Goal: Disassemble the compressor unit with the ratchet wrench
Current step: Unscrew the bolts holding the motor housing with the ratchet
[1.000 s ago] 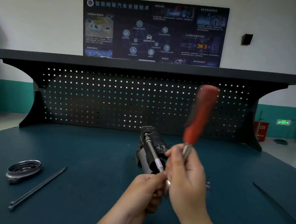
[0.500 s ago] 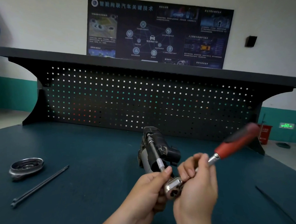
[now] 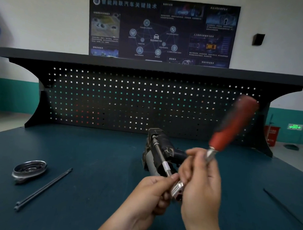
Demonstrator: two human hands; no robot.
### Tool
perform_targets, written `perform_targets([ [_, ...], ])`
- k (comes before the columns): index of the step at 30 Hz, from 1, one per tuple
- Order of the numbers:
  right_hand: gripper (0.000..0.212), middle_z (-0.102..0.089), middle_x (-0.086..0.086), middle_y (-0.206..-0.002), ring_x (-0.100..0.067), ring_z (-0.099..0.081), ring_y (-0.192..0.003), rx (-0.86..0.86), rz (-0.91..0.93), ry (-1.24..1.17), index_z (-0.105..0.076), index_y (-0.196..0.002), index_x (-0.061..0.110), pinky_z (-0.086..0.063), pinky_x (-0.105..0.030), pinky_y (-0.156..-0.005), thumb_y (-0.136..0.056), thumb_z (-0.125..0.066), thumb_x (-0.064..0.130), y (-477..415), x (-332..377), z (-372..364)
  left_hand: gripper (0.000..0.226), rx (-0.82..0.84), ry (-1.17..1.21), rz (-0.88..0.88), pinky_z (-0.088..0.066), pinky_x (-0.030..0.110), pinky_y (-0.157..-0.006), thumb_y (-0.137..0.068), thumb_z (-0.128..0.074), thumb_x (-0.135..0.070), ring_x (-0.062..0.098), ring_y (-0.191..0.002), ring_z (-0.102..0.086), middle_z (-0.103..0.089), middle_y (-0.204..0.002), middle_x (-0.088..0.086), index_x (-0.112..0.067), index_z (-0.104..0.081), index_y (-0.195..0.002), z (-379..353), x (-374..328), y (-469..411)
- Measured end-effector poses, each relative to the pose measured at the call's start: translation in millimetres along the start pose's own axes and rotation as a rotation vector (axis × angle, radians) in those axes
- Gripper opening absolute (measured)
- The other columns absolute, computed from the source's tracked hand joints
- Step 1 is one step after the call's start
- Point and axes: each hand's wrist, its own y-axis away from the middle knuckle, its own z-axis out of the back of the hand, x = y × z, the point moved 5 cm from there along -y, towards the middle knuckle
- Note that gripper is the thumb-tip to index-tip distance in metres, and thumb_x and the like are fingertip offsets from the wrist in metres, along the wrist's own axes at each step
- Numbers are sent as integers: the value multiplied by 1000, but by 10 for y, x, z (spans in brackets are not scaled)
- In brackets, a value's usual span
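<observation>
One desk (image 3: 77, 155): a dark teal top carrying everything below, with a black pegboard (image 3: 113, 99) standing along its far edge.
poster (image 3: 164, 29): dark, on the wall beyond the pegboard (its print is too small to read).
compressor unit (image 3: 160, 149): a dark body lying on the desk right of centre, just beyond the hands and near the pegboard's foot.
ratchet wrench (image 3: 233, 124): the red grip tilts up and to the right and is blurred. Its silver head sits between the two hands, above the desk.
right hand (image 3: 201, 185): fingers (image 3: 195, 151) curled round the wrench's bare metal shank just below the red grip.
left hand (image 3: 151, 192): fingers curled, with the thumb and forefinger pinching the near end of the extension bar beside the wrench head.
extension bar (image 3: 160, 156): a thin steel shaft running from the wrench head along the compressor unit to its far end.
round metal cover (image 3: 29, 170): on the desk at the near left, well apart from the unit.
long bolts (image 3: 43, 188): thin dark rods lying together, slanted, just right of the cover.
thin rod (image 3: 285, 207): alone at the near right.
</observation>
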Motion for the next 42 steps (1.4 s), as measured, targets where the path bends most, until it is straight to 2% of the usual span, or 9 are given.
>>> perform_targets([
  [4, 29, -34, 11, -46, -3, -31, -40, -170, -122, -195, -48, -72, 16, -32, -13, -40, -97, -41, 30, -49, -72, 124, 35, 4, 37, -19, -15, 12, -36, -57, -67, -44, 3, -32, -28, -39, -41, -6, -18, -50, -39, -56, -25, 11],
  [7, 23, -39, 10, -46, 0, -34, -42, 139, 73, 86, -56, -78, 24, -32, -14, -43, -94, -50, 39, -13, 2, -12, 39, -8, -45, 33, -16, 13, -39, -62, -79, -36, 6, -36, -30, -38, -45, -4, -19, -48, -47, -8, 16, -1],
  [12, 22, -66, 8, -70, -10, -61, -66, 565, 424, 680, -65, -92, 29, -47, -28, -63, -90, -47, 41, 173, 8, -236, 19, -47, -140, -131, -42, 30, -64, -65, -55, -42, 14, -62, -54, -58, -63, -5, -24, -58, -68, -3, -63, 23],
  [17, 22, -43, 11, -45, 0, -38, -42, 146, 65, 125, -66, -73, 33, -33, -14, -44, -88, -51, 41, 86, 36, -97, 37, -63, -107, -49, -23, 19, -44, -86, -59, -18, 13, -39, -35, -43, -49, 6, -16, -54, -49, 10, 4, -23],
  [22, 50, -32, 9, -45, -4, -31, -39, -247, -176, -309, -57, -54, 27, -32, -15, -41, -101, -37, 24, 7, -104, 104, 37, -46, -23, -23, -19, 14, -35, -56, -65, -51, 5, -32, -30, -41, -43, -1, -19, -51, -43, -57, -38, 9],
  [28, 16, -46, 13, -49, -1, -41, -44, 315, 243, 358, -61, -83, 39, -35, -13, -48, -89, -46, 42, 52, 51, -87, 41, -21, -133, 47, -13, 20, -44, -77, -68, -34, 7, -38, -30, -37, -45, -4, -19, -42, -48, 1, -6, 32],
  [33, 21, -66, 9, -78, -11, -56, -75, 714, 346, 782, -55, -100, 47, -43, -25, -70, -88, -39, 54, 159, -4, -240, 14, -85, -203, -63, -47, 21, -66, -64, -49, -32, 5, -65, -55, -57, -72, -9, -24, -52, -74, 63, 3, 43],
  [36, 19, -58, 13, -58, -4, -53, -55, 530, 259, 569, -63, -91, 43, -37, -13, -52, -85, -45, 50, 122, 59, -218, 17, -46, -162, -52, -36, 33, -58, -67, -59, -32, 21, -60, -46, -49, -65, 11, -15, -55, -66, 17, -1, 16],
  [42, 33, -32, 11, -45, -3, -29, -39, -232, -190, -264, -53, -69, 20, -31, -18, -47, -99, -40, 25, -18, -43, 126, 39, 6, 21, -36, -16, 14, -37, -60, -66, -46, 3, -33, -28, -34, -40, -7, -19, -46, -38, -51, -28, -4],
])
